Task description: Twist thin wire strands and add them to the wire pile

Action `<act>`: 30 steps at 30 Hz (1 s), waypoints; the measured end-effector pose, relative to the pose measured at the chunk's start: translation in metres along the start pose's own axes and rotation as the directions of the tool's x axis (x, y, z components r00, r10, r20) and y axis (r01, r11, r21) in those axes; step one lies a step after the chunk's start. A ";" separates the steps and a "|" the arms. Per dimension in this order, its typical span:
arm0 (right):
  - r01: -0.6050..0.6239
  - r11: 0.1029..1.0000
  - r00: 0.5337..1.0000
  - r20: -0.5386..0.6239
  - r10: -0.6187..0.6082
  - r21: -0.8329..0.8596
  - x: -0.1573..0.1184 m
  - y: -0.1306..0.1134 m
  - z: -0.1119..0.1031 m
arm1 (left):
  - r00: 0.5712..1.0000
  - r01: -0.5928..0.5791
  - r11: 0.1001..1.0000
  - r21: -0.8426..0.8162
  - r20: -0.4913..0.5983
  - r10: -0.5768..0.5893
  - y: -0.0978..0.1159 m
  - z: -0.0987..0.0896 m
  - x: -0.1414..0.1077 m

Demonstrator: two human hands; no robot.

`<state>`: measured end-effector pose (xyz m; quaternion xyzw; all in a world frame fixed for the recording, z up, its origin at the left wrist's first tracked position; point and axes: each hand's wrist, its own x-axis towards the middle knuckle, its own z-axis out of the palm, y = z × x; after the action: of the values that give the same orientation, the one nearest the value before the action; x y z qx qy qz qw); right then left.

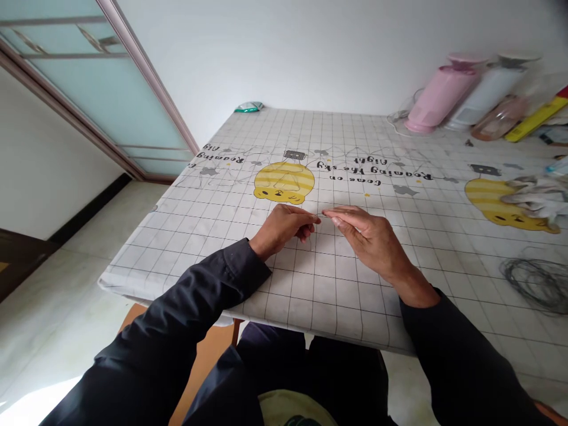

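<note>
My left hand (288, 226) is closed in a pinch just above the near part of the table, with its fingertips pointing right. Facing it, my right hand (366, 236) presses its thumb against its straight fingers. The two sets of fingertips almost meet, with a narrow gap between them. Something very thin seems to run between the fingertips, too fine to make out. Under both hands lies a white checked tablecloth (293, 296) printed with yellow bear faces and lettering.
A coil of thin dark wire (539, 284) lies at the right. Crumpled cloth (539, 198) sits beyond it. At the back right stand a pink cylinder (441, 97), a white cylinder (486, 97) and a yellow box (536, 118). A green packet (249, 107) rests at the far left corner.
</note>
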<state>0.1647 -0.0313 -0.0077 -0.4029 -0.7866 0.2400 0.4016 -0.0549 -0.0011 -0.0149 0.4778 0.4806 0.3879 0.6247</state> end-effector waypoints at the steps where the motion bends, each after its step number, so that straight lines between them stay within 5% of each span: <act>1: 0.026 1.000 1.000 -0.005 -0.026 -0.014 0.000 0.001 0.003 | 1.000 0.001 1.000 -0.001 -0.016 -0.001 -0.001 0.001 0.000; 11: 0.175 0.978 0.984 0.036 -0.172 -0.115 -0.002 0.013 0.020 | 0.984 0.018 0.987 0.157 -0.175 0.009 -0.004 0.013 0.004; 25: 0.211 0.972 0.973 0.117 -0.199 -0.106 0.002 0.020 0.014 | 0.989 0.044 0.999 0.027 -0.145 -0.040 -0.011 0.015 0.008; 30: 0.028 0.997 1.000 0.017 -0.026 -0.071 0.000 0.012 0.006 | 0.984 -0.014 1.000 -0.023 -0.178 0.010 -0.006 0.012 0.009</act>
<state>0.1653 -0.0249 -0.0194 -0.4043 -0.8033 0.2097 0.3838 -0.0405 0.0034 -0.0213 0.4367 0.5269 0.4382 0.5828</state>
